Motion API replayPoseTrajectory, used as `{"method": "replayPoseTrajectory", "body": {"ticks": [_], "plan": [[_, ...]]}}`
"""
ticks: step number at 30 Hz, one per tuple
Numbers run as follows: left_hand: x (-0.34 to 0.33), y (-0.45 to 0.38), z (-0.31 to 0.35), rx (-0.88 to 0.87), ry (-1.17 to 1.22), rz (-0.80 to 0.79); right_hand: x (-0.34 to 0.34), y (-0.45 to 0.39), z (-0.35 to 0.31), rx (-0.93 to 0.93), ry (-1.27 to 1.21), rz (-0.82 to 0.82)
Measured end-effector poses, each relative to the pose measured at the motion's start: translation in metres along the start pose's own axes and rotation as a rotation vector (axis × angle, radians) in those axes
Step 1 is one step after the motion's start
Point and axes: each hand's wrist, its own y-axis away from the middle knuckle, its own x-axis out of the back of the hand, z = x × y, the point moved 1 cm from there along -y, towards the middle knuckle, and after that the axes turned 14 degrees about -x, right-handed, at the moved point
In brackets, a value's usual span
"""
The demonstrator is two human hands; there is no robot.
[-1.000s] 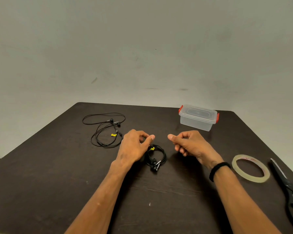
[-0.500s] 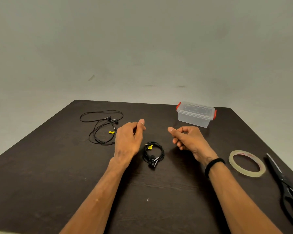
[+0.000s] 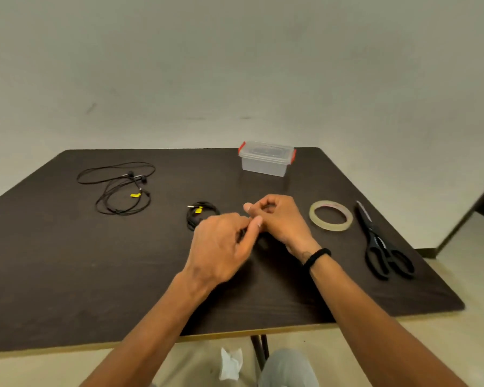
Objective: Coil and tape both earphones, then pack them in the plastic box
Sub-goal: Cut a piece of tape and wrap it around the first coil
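A coiled black earphone [image 3: 200, 215] with a yellow tag lies at the table's middle, its right part hidden behind my left hand [image 3: 221, 247]. My left hand hovers just right of the coil with thumb and forefinger pinched together. My right hand [image 3: 277, 219], fingers curled, touches the left hand's fingertips. I see nothing between the fingers of either hand. A second black earphone [image 3: 118, 188] lies loose and uncoiled at the far left. The clear plastic box [image 3: 266, 160] with red clips stands lidded at the back.
A roll of clear tape [image 3: 330, 216] lies flat right of my right hand, and black scissors [image 3: 380, 247] lie beyond it near the table's right edge [image 3: 430, 261]. The table's front edge [image 3: 235, 335] is in view, with white crumpled paper [image 3: 231, 364] on the floor below.
My left hand has moved right, past the coiled earphone, and now meets my right hand. The view has tilted down and shows the table's front edge.
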Motion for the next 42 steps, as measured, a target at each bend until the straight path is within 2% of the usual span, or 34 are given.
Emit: {"method": "replayPoseTrajectory", "body": {"ticks": [3,6,8,9,11,14,26,42], "plan": [[-0.021,0.001,0.024,0.003,0.199,-0.149,0.031,0.024,0.006,0.072,0.113,0.070],[-0.036,-0.008,0.037,0.085,0.270,-0.155,0.079,0.043,0.007,0.193,0.194,0.357],[-0.049,-0.018,0.040,0.165,0.240,-0.211,0.113,0.055,0.006,0.189,0.420,0.496],[-0.056,-0.025,0.041,0.208,0.204,-0.251,0.127,0.058,0.008,0.161,0.536,0.514],[-0.071,-0.040,0.043,0.261,0.127,-0.310,0.147,0.060,0.016,0.108,0.697,0.485],[-0.091,-0.060,0.047,0.295,0.097,-0.324,0.154,0.056,0.028,0.107,0.796,0.417],[-0.111,-0.071,0.041,0.269,0.177,-0.257,0.152,0.030,0.039,0.199,0.769,0.326],[-0.100,-0.067,0.032,0.230,0.176,-0.284,0.176,0.039,0.033,0.158,0.756,0.232]]}}
